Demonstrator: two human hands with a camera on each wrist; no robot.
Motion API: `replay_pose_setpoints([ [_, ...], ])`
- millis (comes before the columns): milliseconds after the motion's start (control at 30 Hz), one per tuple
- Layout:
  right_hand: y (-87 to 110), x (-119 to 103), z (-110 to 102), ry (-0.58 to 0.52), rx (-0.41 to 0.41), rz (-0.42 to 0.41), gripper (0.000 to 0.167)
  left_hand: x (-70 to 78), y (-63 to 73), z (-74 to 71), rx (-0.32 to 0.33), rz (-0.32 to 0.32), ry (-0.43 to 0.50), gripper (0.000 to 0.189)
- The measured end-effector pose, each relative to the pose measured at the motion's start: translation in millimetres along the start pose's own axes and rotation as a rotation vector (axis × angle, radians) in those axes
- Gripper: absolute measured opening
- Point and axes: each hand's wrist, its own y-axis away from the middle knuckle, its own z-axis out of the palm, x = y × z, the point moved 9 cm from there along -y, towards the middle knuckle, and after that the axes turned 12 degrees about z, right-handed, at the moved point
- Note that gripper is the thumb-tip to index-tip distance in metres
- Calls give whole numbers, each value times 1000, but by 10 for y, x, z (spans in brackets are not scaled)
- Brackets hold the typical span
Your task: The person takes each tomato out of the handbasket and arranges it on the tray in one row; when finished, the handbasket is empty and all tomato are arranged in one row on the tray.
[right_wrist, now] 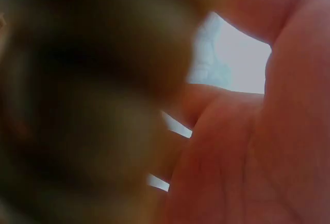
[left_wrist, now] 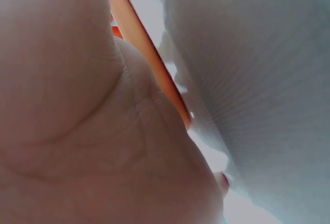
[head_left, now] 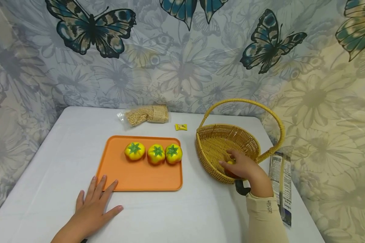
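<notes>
My right hand (head_left: 241, 165) reaches over the near rim of a wicker basket (head_left: 207, 157) with a tall arched handle. Its fingers curve round a yellow-orange fruit (head_left: 231, 162), mostly hidden beneath them, low inside the basket. In the right wrist view a dark blur covers the left side, beside the palm (right_wrist: 227, 157). My left hand (head_left: 92, 211) lies palm down with fingers spread, fingertips right at the near left corner of an orange tray (head_left: 143, 179). On that tray sit three yellow tomato-like fruits (head_left: 135, 151) with green star-shaped tops, in a row.
Behind the tray lies a clear bag of tan beans or nuts (head_left: 146, 114). A small yellow packet (head_left: 181, 127) is to its right. Beside the basket, a flat printed package (head_left: 286, 189) lies along the table's right edge. Butterfly-patterned cloth (head_left: 185, 67) hangs behind the white table (head_left: 185, 216).
</notes>
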Motion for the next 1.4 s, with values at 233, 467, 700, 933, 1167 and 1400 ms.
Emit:
replay_pose_setpoints([
  [233, -33, -4, 32, 9, 4, -44, 79, 57, 4, -52, 12, 13, 6, 97],
  [467, -99, -9, 87, 0, 12, -46, 77, 42, -4, -37, 1, 3, 3, 98],
  [700, -172, -16, 129, -54, 43, -18, 84, 16, -1, -23, 13, 13, 3, 97],
  [933, -223, -43, 186, -48, 74, -44, 79, 13, -5, -12, 0, 5, 10, 98],
  [1167, -269, -131, 214, -7, 115, -82, 61, 15, 4, -9, 3, 9, 9, 97],
  [1400, -295, -171, 164, -28, 157, -83, 60, -6, 6, -2, 3, 10, 7, 99],
])
